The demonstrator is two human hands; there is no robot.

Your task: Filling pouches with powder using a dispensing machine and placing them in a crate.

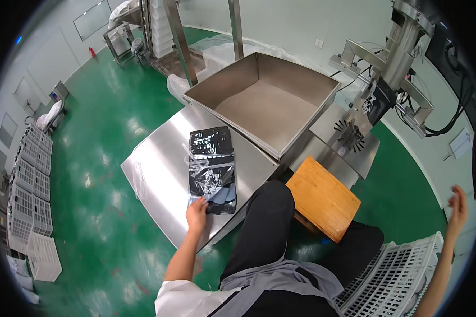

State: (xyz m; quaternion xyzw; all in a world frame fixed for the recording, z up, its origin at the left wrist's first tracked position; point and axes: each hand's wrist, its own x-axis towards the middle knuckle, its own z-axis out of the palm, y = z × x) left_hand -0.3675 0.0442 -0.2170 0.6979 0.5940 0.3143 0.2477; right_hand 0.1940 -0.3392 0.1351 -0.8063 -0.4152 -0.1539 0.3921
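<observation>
My left hand [197, 214] is at the near left corner of a stack of printed black plastic bags [212, 158], its thumb and fingers closed on the edge of a top bag. Grey-blue film [224, 195] of a bag is turned up beside the fingertips. Clear plastic strips [200, 162] lie across the stack. The stack rests on a sloping stainless-steel sheet [162, 166]. My right hand [457, 206] is raised far to the right, empty, with its fingers apart. It is over the floor, beyond a white plastic crate [400, 273].
A deep stainless-steel tray [261, 107] adjoins the sheet. A wooden board [323, 194] sits by my knees. At right, a filling machine [396, 67] has clamp arms around a black bag [382, 101], above a slotted metal plate [349, 136]. White crates [31, 178] stand stacked at left.
</observation>
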